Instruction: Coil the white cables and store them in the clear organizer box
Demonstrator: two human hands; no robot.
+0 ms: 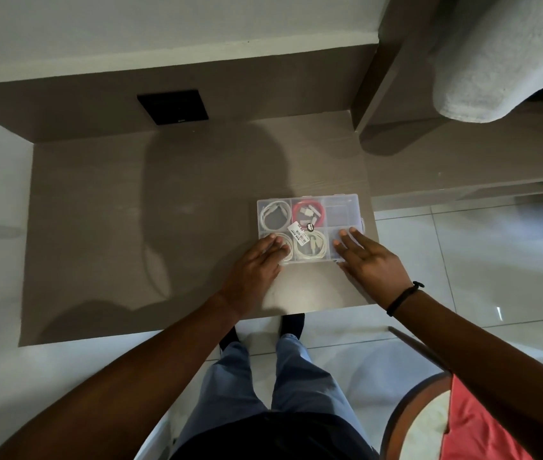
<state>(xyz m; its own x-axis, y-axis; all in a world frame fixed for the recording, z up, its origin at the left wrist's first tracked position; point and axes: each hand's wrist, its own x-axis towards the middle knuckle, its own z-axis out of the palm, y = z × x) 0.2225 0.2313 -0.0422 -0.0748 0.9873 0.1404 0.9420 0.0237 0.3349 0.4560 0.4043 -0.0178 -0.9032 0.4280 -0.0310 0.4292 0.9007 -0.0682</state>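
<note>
We stand at a brown desk (pixel 130 210) set against a pale wall. The box (pixel 309 227) lies at our one o'clock near the front edge, long axis nine to three, lid down over coiled cables (pixel 309 245). Our left hand (pixel 253 265) lies flat on its seven o'clock corner, our right hand (pixel 368 257) on its five o'clock corner; both are spread, gripping nothing, equally near, probably pressing it closed.
</note>
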